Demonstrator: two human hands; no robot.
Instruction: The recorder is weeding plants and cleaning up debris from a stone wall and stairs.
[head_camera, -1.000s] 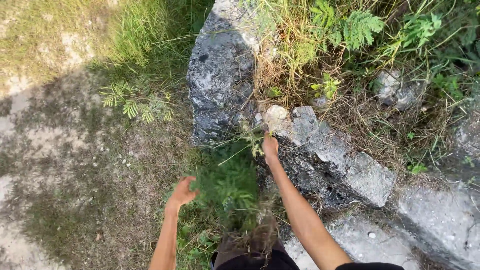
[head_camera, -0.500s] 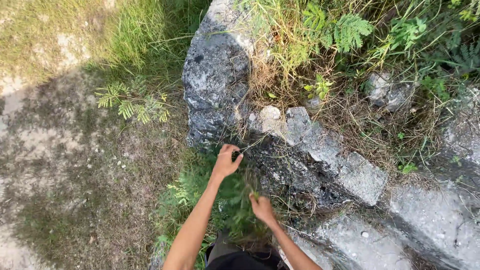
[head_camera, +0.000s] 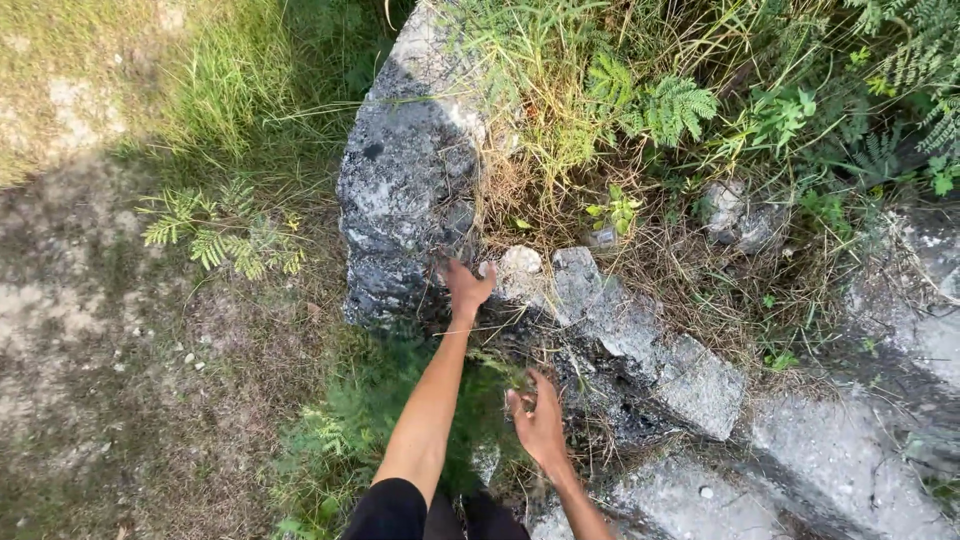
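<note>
The left hand (head_camera: 468, 285), fingers spread, reaches onto the dark boulder (head_camera: 400, 200); the right hand (head_camera: 540, 420) hangs open, empty, over feathery weeds (head_camera: 350, 420) beside the grey rock slab (head_camera: 690, 380).

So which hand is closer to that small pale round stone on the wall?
Left. The left hand reaches up just beside the pale round stone; the right hand hangs lower, near the leafy weeds, well below it.

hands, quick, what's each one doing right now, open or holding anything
Left hand: open, reaching onto the dark rock, holding nothing.
Right hand: open, fingers spread by the leafy weeds, holding nothing.
</note>
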